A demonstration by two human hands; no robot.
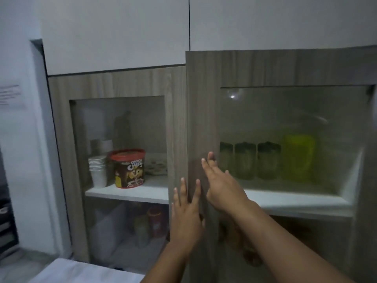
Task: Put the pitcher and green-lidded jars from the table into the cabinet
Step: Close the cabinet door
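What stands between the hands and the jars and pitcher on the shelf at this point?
The glass-panelled cabinet door does. Both hands lie flat and empty on its wooden frame, while the three green-lidded jars and the yellow pitcher already stand in a row on the shelf behind the glass.

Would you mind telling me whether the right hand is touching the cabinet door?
Touching. The head view shows the right hand lying flat, fingers spread, on the wooden frame of the cabinet door, with no gap visible.

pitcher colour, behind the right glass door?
Yellow-green, translucent; the pitcher shows through the glass in the head view.
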